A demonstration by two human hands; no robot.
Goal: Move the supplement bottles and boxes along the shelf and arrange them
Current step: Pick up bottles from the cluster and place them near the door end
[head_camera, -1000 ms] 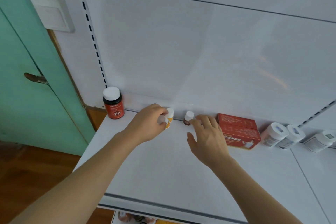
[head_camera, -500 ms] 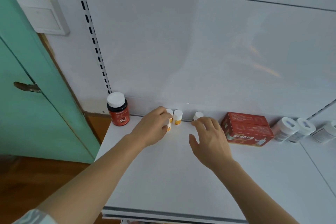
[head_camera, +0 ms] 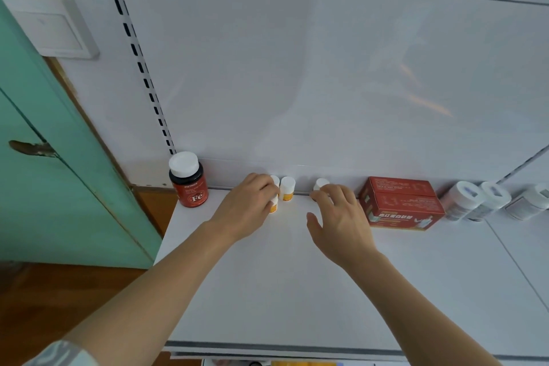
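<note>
Small orange bottles (head_camera: 287, 189) stand at the back of the white shelf (head_camera: 297, 276); the left hand (head_camera: 248, 206) curls round two of them, the right hand (head_camera: 341, 217) touches a brown bottle (head_camera: 320, 184) with loose fingers beside the red box (head_camera: 401, 205)

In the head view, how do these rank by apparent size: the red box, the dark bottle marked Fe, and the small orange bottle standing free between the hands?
Largest to smallest, as they appear:
1. red box
2. Fe bottle
3. small orange bottle
All three stand near the shelf's back edge, so nearness should matter little.
</note>
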